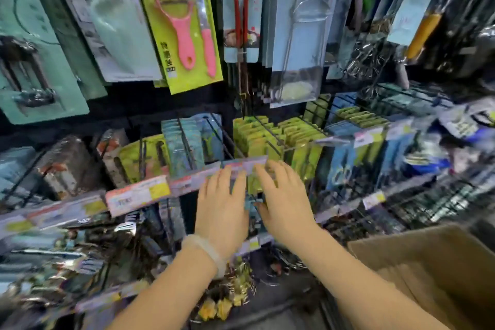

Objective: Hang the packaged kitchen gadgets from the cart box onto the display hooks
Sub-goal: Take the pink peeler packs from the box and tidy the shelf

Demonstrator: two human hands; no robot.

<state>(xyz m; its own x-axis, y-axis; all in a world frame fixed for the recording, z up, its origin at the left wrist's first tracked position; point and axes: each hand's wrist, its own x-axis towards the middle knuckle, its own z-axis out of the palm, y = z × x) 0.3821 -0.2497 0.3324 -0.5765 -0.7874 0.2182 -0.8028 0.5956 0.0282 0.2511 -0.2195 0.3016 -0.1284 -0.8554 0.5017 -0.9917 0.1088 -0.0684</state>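
Where hooks jut; hands [254, 201] together

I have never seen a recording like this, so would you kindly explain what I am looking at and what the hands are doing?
This is a single picture from a camera worn on a person's head, looking forward and down at a shop display of packaged kitchen gadgets on wire hooks. No machine is involved: the left hand and right hand are bare, reaching side by side to a green carded package at the front of a hook. Motion blur hides whether the fingers actually grip it. A pink peeler on a lime-green card hangs above, and the brown cardboard box sits at lower right.
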